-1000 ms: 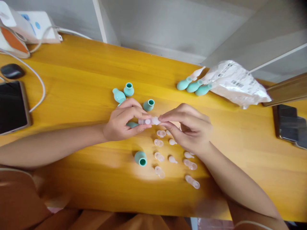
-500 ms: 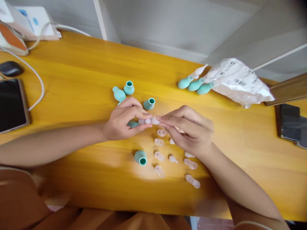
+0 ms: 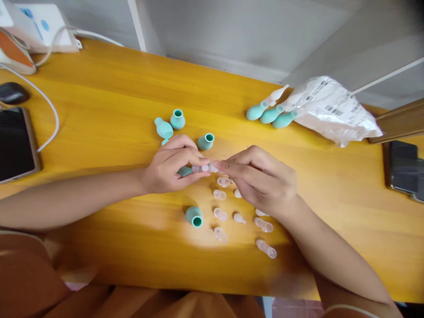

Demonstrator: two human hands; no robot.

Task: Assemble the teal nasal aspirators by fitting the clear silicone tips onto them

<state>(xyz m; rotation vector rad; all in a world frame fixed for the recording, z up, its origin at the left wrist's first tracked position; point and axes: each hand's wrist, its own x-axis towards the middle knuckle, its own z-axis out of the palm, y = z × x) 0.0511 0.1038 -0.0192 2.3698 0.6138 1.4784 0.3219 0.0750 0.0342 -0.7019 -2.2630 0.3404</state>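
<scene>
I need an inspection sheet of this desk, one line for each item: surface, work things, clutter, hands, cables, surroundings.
Surface: yellow wooden table, bare at its far edge.
Work things: clear piece pinched between both hands; a teal bulb under the left fingers; more clear pieces and teal bulbs loose on the wood.
Clutter: crumpled plastic bag, three assembled bulbs beside it, phone, dark mouse.
Hands: left hand and right hand both gripping.
Cables: white cable curving past the phone.
Surroundings: grey wall behind.

Eight teal bulbs (image 3: pixel 194 217), about ten clear pieces (image 3: pixel 266 248).
</scene>
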